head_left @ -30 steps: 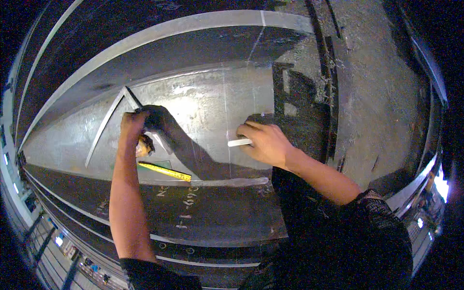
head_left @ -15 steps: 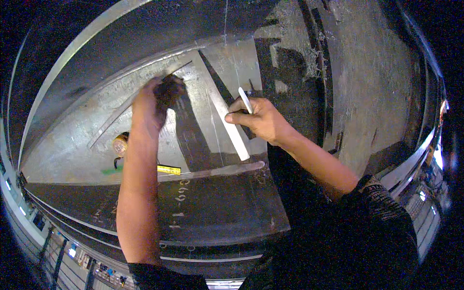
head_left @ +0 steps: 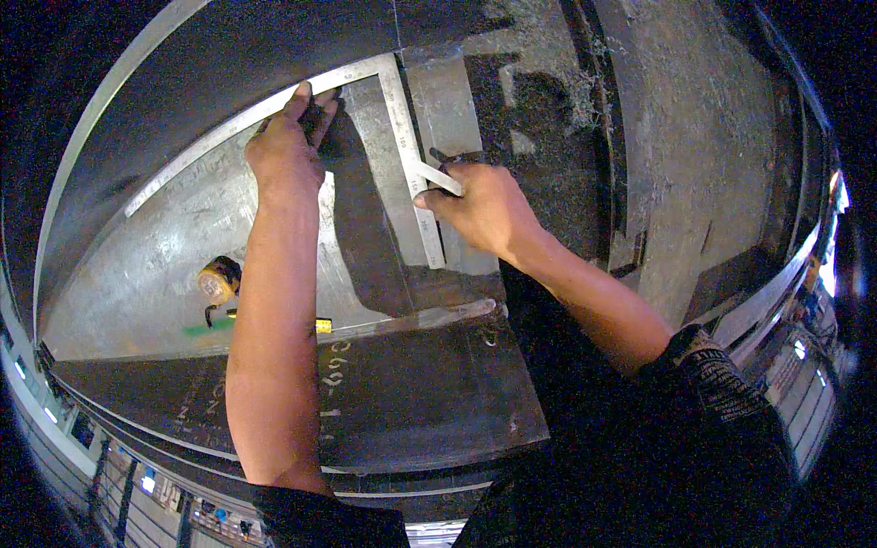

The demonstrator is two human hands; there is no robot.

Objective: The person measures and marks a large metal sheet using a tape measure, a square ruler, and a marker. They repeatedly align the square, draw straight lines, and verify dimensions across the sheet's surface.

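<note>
A steel carpenter's square (head_left: pixel 399 114) lies on the grey metal plate (head_left: pixel 219 196), its corner at the far side and its short arm running toward me. My left hand (head_left: pixel 285 151) grips the long arm, which follows the plate's far curved edge. In my right hand (head_left: pixel 489 205) is a white marking stick (head_left: pixel 439 177), pinched between thumb and fingers. The stick crosses the short arm, and the thumb touches or nearly touches that arm. Left of my left forearm sits a yellow and black tape measure (head_left: pixel 219 279); its yellow blade (head_left: pixel 324 325) passes beneath the forearm.
A dark metal face (head_left: pixel 411 393) with chalk marks stands along the near side, beyond a weld bead (head_left: pixel 448 315). A dark wall (head_left: pixel 301 41) rises along the far edge. Rough, rusty plate (head_left: pixel 690 164) extends on the right. A green mark (head_left: pixel 203 329) shows near the tape measure.
The square has shifted away from me and turned, its long arm now along the far edge. My left hand moved away with it. The white stick has tipped lower, across the short arm.
</note>
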